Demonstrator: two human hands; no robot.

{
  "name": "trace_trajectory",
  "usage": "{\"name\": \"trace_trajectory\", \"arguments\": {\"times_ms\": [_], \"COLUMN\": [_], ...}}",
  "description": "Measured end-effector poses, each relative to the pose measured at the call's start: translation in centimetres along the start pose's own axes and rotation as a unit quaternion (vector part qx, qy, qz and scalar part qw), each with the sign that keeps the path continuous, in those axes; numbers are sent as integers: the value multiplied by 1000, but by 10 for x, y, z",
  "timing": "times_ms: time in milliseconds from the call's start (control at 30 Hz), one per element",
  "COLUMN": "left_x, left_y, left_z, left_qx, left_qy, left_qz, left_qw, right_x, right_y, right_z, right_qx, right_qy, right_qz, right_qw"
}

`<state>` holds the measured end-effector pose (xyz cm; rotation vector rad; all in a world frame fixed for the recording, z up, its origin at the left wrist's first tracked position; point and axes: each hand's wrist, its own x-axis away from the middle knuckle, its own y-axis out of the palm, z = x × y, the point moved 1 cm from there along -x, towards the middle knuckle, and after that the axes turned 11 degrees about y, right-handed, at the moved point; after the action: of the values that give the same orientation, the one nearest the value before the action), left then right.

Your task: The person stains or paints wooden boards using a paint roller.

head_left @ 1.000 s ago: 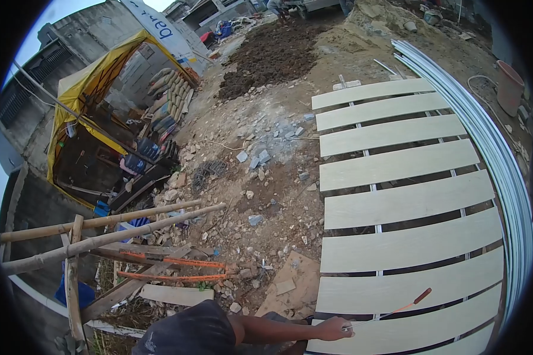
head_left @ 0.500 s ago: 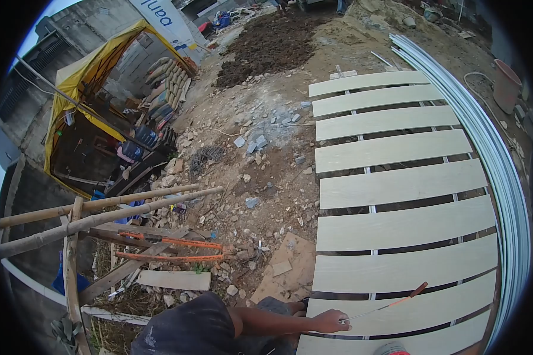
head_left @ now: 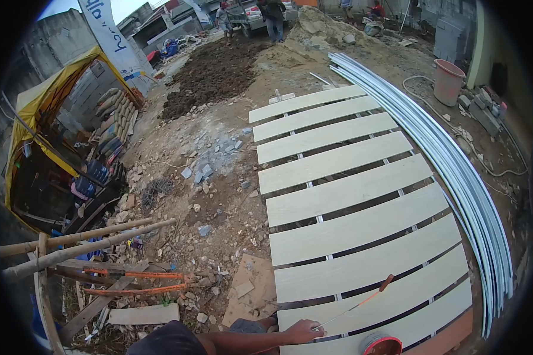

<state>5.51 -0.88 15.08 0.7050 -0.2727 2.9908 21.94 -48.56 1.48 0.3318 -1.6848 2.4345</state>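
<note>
From where I stand, the left hand (head_left: pixel 304 332) is closed around the near end of a thin metal rod with an orange length and a reddish-brown tip (head_left: pixel 352 309); it slants over the pale cream flat boards (head_left: pixel 361 223), touching or not I cannot tell; the right hand is out of sight.

A slack grip could let the rod twist and scuff a board; a wide swing could knock the round red bucket (head_left: pixel 397 339) just beside the hand; leaning could shift the boards, spaced in rows across thin metal supports (head_left: pixel 320 219).

Along their right runs a bundle of long pale metal strips (head_left: pixel 456 171); around lies rubble-strewn earth (head_left: pixel 231 198); a yellow tarpaulin shelter (head_left: pixel 47 86) stands left; far off, a person (head_left: pixel 272 15) stands by a truck.
</note>
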Motion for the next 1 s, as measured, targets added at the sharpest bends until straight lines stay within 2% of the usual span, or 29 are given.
{"name": "trace_trajectory", "arguments": {"times_ms": [133,300,467,533,700,767,1000], "left_x": [-3,-1,2,2,1,1,8], "left_y": [5,3,-1,-4,-3,0,-4], "left_z": [-5,-7,-4,-1,-15,-21,-20], "left_qx": [2,3,2,4,11,14,16], "left_qy": [7,-13,-27,-26,-11,10,-6], "left_qz": [19,-11,14,19,31,65,68], "left_qw": [1000,1000,1000,999,999,998,998], "right_x": [-6,-10,-11,-7,-7,-7,-4], "right_y": [-4,-7,-6,4,5,5,-1], "right_z": [-10,-17,-19,-16,-11,-10,-1], "right_qx": [-15,-14,-13,-19,-8,-6,-3], "right_qy": [-37,-71,-102,-53,-41,-33,-25], "right_qz": [27,41,61,73,69,68,65], "right_qw": [999,997,993,996,997,997,998]}}
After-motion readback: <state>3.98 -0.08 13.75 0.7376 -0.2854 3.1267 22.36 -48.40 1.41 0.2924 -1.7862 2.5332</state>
